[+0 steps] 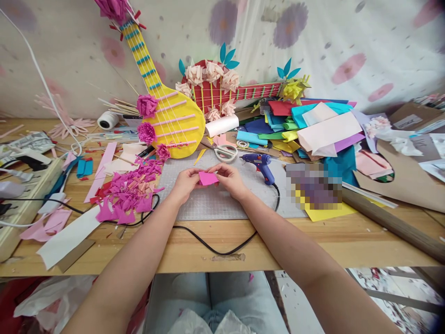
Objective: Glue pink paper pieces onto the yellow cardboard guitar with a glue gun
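Observation:
A small piece of bright pink paper (207, 178) is held between both hands, above a grey gridded cutting mat (194, 208). My left hand (187, 183) pinches its left side, fingers closed. At its right edge my right hand (232, 180) grips it the same way; some of the fingertips are hidden behind the paper. Just beyond the hands lie scissors with pale handles (225, 153). A blue hot glue gun (261, 166) rests on the mat to the right. Left of my hands spreads a heap of magenta paper scraps (128, 190).
A yellow paper lute (184, 120) with magenta flowers leans at the back, beside a red paper instrument (257, 92). Coloured paper sheets (327, 130) pile up at right. A black cord (222, 253) loops along the front edge. A power strip (31, 204) stands far left.

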`<state>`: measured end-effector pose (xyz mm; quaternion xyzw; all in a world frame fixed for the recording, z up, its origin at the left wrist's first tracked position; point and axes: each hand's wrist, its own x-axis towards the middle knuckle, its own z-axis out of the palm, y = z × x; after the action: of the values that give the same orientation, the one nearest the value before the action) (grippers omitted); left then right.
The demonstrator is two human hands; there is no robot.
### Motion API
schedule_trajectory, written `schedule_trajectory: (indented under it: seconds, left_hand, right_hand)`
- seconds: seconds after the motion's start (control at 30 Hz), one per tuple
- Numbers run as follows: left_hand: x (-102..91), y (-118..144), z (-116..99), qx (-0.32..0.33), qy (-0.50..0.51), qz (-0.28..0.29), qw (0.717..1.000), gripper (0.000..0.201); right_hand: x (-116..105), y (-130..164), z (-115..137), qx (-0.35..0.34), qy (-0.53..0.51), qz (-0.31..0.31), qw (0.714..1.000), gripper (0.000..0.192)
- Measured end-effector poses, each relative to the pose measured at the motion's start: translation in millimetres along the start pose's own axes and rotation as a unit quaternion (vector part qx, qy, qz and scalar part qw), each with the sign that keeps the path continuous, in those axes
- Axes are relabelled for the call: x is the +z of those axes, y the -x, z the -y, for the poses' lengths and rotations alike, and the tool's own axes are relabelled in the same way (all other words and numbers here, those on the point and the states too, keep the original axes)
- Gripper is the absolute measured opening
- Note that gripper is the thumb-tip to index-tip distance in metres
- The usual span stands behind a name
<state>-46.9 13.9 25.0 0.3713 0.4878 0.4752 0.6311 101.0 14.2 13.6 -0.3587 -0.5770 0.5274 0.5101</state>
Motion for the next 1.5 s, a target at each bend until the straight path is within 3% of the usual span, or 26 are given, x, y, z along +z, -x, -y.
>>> schedule_trajectory:
  seconds: [0.37,0.43,0.57,0.8,1.07,1.23,1.5]
  left_hand:
    - [-6.1,-3,-10,-0.077,0.069,0.039,0.994,0.019]
    - [-6.0,-2,-10,-0.073,0.070,0.044,0.994,0.021]
    - [-4.7,0,-7,-0.047,0.051,0.030,0.997,0.005]
    - [-4.3,0,-7,-0.033,0.037,-0.003,0.999,0.009]
    - [-5.6,-1,-6,-0.023,0.051,-0.003,0.998,0.015]
    - [-5.5,-2,-6,-0.028,0.035,-0.011,0.999,0.013]
    - [-1.6,1,-5,-0.043,-0.001,0.018,0.999,0.024]
  right_hand:
    - [-1,0,-1,0.019,0.021,0.029,0.999,0.014]
    - [-1,1,-2,0.019,0.024,0.036,0.999,0.014]
    - [-1,2,-2,0.017,0.036,0.048,0.998,0.014]
    - [-2,2,0,-0.008,0.044,0.058,0.997,0.021]
    - [1,2,-3,-0.050,0.093,0.084,0.991,0.034]
    - [1,-2,-11,-0.042,0.107,0.025,0.993,0.025]
    - [0,-7,-16,0.001,0.042,-0.012,0.999,0.041]
